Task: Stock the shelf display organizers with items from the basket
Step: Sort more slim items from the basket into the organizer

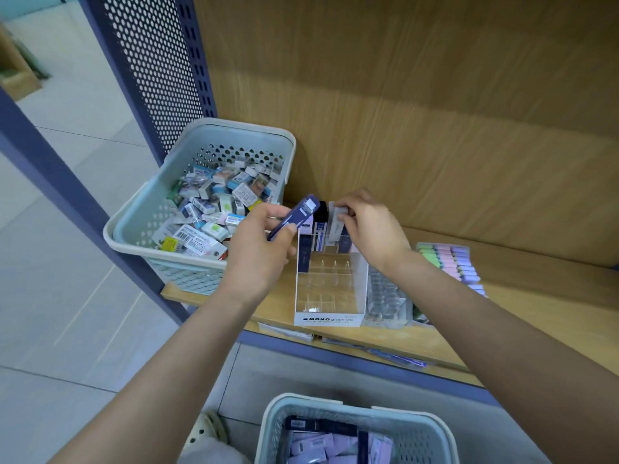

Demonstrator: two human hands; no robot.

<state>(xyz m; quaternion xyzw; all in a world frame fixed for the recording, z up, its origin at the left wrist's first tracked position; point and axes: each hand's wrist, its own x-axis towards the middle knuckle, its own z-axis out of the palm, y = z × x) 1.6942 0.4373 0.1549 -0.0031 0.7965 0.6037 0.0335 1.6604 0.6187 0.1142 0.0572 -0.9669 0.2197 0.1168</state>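
Nearest me, the basket [385, 410] sits below the shelf [536, 313], with many lilac packs and a few dark boxes lying loose inside, so I judge that plenty of stock is left. Above it, the organizer [328, 319] stands at the shelf's front edge. Its front and middle rows of clear cells are bare, and only the back row holds a few upright items. The left hand [258, 242] hovers at the organizer's left wall, fingers and thumb curled round a dark box [294, 216] that is tilted and not yet in a cell. The right hand [371, 226] reaches over the back row, fingertips pinching a pale pack [336, 222] that stands there. I cannot tell whether the pack is fully seated. Just right of the organizer are a clear tray [388, 296], already filled, and beyond it a pastel row [449, 262]. Farther left on the shelf, a second basket [234, 123] holds mixed small cartons. My judgement is that stocking is at an early stage, with one row begun and most cells to fill.
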